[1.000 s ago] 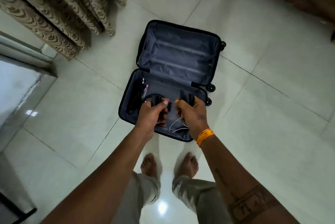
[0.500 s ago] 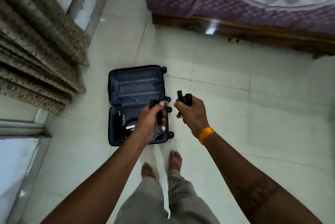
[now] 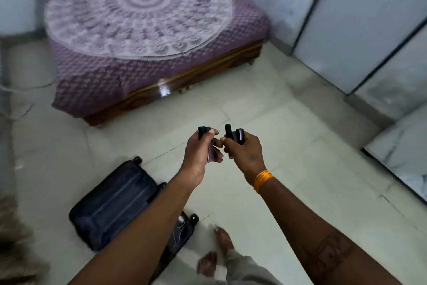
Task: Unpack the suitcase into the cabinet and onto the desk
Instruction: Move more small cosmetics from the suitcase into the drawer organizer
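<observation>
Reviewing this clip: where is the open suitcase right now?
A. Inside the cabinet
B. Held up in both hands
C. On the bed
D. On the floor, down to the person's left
D: the open suitcase lies on the floor tiles, partly hidden behind the left forearm, while the left hand and right hand each hold small dark items.

Purple mandala-patterned bedspread (image 3: 143, 30), navy suitcase (image 3: 115, 206), orange wristband (image 3: 262, 179), pale floor tiles (image 3: 288, 146).
</observation>
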